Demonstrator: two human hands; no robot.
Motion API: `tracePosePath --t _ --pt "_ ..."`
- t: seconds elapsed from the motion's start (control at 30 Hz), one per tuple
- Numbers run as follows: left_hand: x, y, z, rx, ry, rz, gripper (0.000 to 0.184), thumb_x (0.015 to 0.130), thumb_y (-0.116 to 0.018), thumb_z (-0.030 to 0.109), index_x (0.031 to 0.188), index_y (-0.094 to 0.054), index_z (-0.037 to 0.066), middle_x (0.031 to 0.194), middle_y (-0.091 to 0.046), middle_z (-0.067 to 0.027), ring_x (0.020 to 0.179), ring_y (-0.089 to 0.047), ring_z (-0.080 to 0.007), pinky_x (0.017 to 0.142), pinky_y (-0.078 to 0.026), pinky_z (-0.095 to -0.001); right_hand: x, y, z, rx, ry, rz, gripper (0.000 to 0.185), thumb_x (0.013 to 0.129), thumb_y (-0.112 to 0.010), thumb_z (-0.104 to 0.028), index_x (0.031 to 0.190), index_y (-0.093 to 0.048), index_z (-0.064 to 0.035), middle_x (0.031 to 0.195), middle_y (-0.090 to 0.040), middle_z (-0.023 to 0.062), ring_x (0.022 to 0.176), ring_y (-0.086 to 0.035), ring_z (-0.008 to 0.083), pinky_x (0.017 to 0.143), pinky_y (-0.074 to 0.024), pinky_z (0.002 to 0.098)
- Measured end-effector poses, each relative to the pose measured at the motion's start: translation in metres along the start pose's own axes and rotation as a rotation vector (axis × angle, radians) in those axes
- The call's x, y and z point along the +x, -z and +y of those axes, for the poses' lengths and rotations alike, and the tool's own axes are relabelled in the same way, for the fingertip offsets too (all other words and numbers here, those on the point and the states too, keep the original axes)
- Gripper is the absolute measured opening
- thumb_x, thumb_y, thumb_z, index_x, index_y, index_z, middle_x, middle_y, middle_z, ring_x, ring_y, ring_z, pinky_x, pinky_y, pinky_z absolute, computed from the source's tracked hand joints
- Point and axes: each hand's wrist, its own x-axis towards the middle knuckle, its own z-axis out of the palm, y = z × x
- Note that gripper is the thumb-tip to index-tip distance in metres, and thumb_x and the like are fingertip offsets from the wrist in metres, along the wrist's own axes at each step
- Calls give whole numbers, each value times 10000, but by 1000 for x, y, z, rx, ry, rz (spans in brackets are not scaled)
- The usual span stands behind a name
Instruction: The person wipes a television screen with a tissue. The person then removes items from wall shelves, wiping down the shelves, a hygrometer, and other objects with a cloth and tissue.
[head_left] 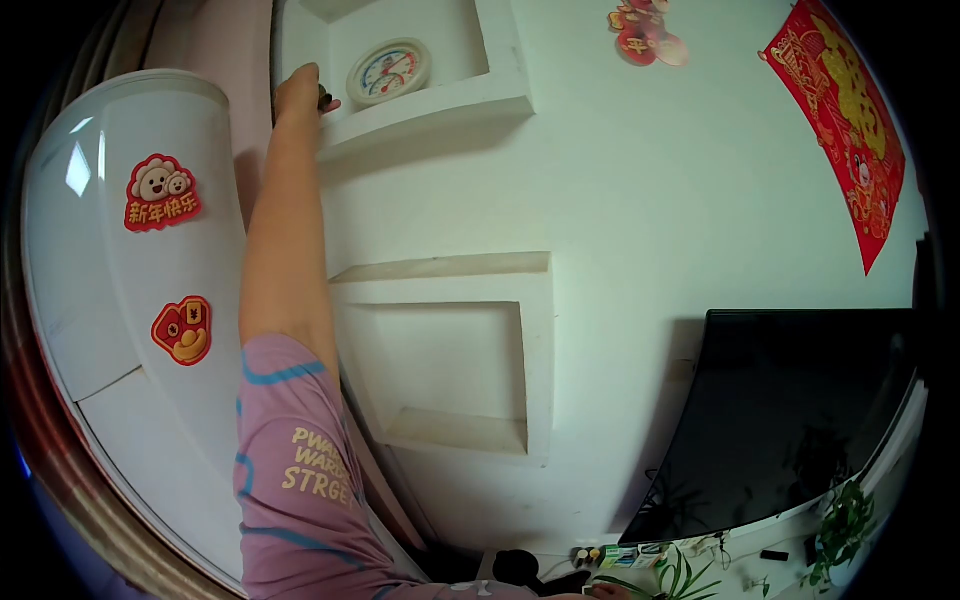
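Note:
My left hand (298, 92) is raised at the end of a stretched arm, at the left edge of the upper wall niche (440, 105). Its fingers are closed around something small and dark, mostly hidden by the hand, with a reddish tip sticking out. Just right of it, a round white dial thermometer (388, 71) leans inside the niche, apart from the hand. At the bottom edge a sliver of my right hand (608, 592) shows; its fingers are cut off from view.
A white refrigerator (130, 270) with red New Year stickers stands at left. Below the upper niche is a second wall niche (538, 360). A black television (780, 420) is at right, with plants (685, 578) and small boxes beneath. A red banner (845, 130) hangs upper right.

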Motion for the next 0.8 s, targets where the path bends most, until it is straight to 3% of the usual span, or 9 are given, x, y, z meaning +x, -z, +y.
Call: tracePosePath --t 0.07,0.17,0.27,0.47,0.63,0.7,0.77,0.8 --pt "14 0 -8 -114 35 -31 153 708 -568 159 774 -489 45 760 -496 -103 559 -525 -200 443 -475 -280 -4 5 -10 5 -13 8 395 900 -587 -335 1194 -621 -72 1120 -651 128 1005 -623 265 869 -483 393" --pt "23 7 -15 35 53 -113 199 731 -641 177 759 -487 54 768 -492 -81 517 -502 -190 430 -501 -280 -9 11 -23 14 -31 17 397 905 -587 -320 1208 -609 -65 1133 -645 134 1008 -622 270 875 -484 402" --pt "25 7 -17 183 73 -208 250 769 -714 185 837 -572 -9 802 -516 -92 583 -543 -175 519 -580 -272 -15 12 -33 24 -52 29 399 910 -587 -305 1223 -596 -57 1146 -638 140 1011 -620 275 880 -484 412" --pt "-7 -4 7 279 164 -247 223 769 -741 123 825 -580 -20 833 -548 -93 583 -584 -146 475 -556 -194 -36 7 -60 36 -97 46 406 921 -587 -276 1252 -572 -42 1172 -625 153 1017 -617 285 892 -485 431" --pt "-4 -9 8 287 186 -296 194 741 -741 107 811 -597 -1 802 -614 -98 549 -613 -127 469 -541 -192 -75 12 -118 78 -86 42 370 929 -567 -248 1222 -584 -23 1120 -638 157 974 -620 287 873 -482 443" --pt "-3 -8 9 329 205 -288 186 729 -745 115 805 -606 18 773 -635 -88 533 -617 -109 444 -516 -185 -63 4 -83 82 -51 66 345 930 -561 -239 1204 -599 -33 1071 -653 156 947 -619 279 858 -483 438" --pt "7 -3 5 311 221 -327 189 711 -761 150 793 -616 59 691 -637 -48 486 -595 -75 401 -442 -176 -56 2 -56 -431 515 121 340 928 -570 -262 1190 -613 -49 1034 -662 146 938 -618 268 837 -486 421" --pt "8 -2 5 315 225 -332 189 711 -761 150 793 -616 59 691 -637 -48 486 -595 -75 401 -442 -176 -53 -4 -48 -30 169 11 362 919 -589 -293 1201 -617 -68 1055 -659 129 938 -615 241 814 -486 393"
